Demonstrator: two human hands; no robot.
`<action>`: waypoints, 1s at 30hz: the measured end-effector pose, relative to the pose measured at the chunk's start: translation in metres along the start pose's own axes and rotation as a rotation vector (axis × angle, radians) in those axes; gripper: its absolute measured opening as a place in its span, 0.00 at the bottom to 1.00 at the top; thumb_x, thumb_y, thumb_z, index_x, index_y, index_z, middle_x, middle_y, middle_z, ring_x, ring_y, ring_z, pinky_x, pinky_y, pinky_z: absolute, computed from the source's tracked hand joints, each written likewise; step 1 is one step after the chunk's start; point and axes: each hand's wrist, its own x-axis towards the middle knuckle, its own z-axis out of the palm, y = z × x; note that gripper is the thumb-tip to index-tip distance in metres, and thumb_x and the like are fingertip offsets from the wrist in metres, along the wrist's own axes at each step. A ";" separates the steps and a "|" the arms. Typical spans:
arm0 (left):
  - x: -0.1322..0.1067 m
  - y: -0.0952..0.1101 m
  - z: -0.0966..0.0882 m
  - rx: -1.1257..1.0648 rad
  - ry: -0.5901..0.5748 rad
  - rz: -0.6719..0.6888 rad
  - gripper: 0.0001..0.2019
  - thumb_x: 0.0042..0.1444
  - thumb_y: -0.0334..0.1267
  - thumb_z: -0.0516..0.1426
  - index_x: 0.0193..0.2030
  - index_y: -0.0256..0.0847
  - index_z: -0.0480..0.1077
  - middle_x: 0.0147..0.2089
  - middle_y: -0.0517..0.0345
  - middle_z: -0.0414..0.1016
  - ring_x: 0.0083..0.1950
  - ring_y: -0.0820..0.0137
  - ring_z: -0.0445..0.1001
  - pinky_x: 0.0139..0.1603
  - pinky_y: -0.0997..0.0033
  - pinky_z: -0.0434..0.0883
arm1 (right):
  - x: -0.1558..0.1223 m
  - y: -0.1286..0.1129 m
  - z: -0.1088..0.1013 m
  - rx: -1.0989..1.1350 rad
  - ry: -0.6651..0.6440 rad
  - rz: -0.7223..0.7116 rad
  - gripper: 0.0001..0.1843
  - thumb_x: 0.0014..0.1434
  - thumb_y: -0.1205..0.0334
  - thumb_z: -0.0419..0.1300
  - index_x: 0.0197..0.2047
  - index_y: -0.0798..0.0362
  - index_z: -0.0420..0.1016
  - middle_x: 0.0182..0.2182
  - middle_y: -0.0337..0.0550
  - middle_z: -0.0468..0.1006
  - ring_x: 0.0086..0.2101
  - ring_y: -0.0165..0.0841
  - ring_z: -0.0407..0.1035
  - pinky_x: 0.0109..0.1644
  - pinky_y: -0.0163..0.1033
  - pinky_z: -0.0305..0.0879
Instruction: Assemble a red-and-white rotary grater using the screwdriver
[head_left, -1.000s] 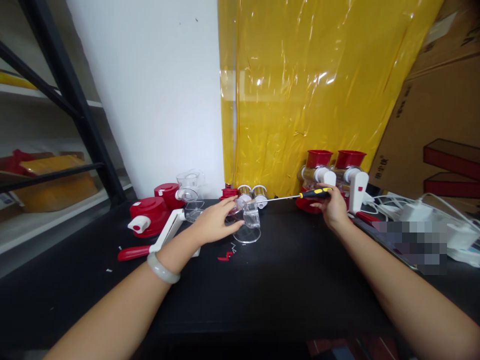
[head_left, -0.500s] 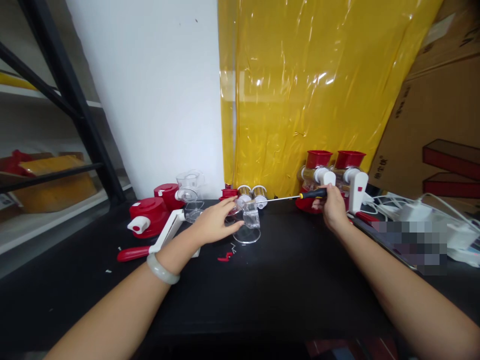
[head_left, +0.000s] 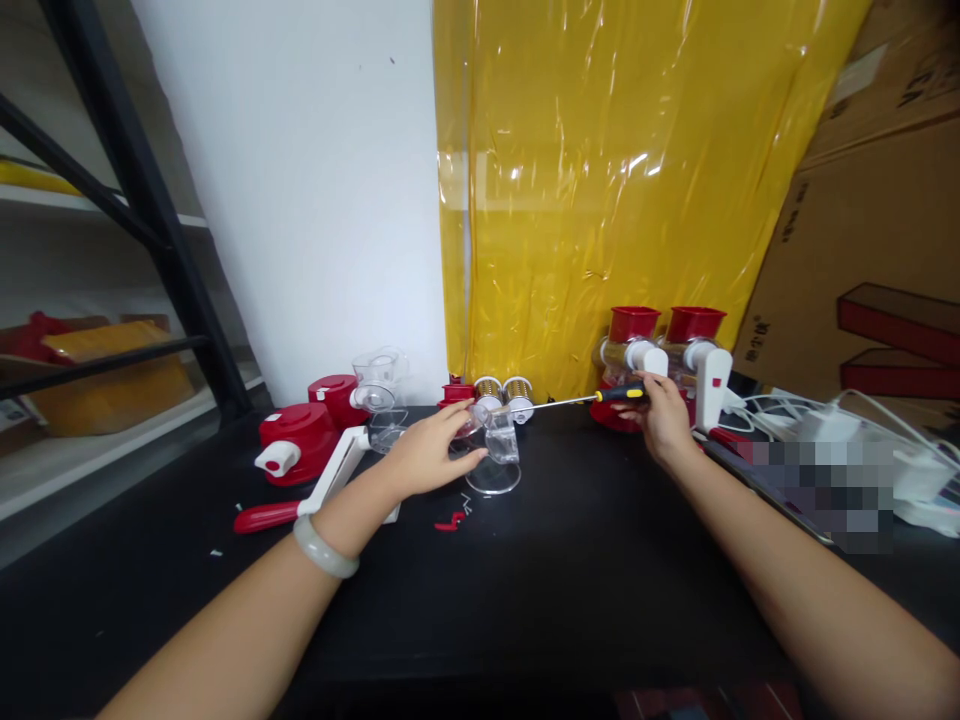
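My left hand (head_left: 431, 450) is closed around a clear plastic housing (head_left: 501, 440), steadying it on the black table. Its round clear foot (head_left: 495, 478) rests on the tabletop. In my right hand (head_left: 664, 415) is a screwdriver (head_left: 611, 395) with a black and yellow handle, gripped near the handle's rear end. The metal shaft lies nearly level, and its tip meets the right side of the clear housing; the exact contact is too small to make out. A small red part (head_left: 450, 522) and several tiny screws (head_left: 466, 503) lie just in front of the housing.
Two red-and-white rotary graters (head_left: 634, 325) stand at the back right, near white cables and chargers (head_left: 832, 425). Red bases (head_left: 296, 440) and a white crank with a red handle (head_left: 266, 515) lie left. Metal grating drums (head_left: 517, 392) sit behind the housing. A shelf (head_left: 127, 420) borders the left.
The screwdriver handle has turned, so a yellow patch now shows, and my right fingers have shifted on it. My left hand stays on the clear housing. The view has tilted slightly.
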 end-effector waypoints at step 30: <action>0.001 -0.001 0.000 0.005 -0.020 -0.003 0.18 0.61 0.52 0.57 0.50 0.43 0.70 0.70 0.45 0.63 0.63 0.51 0.72 0.60 0.49 0.72 | -0.004 -0.003 -0.002 -0.206 0.046 -0.086 0.22 0.53 0.38 0.63 0.32 0.49 0.68 0.12 0.29 0.62 0.11 0.26 0.58 0.13 0.32 0.55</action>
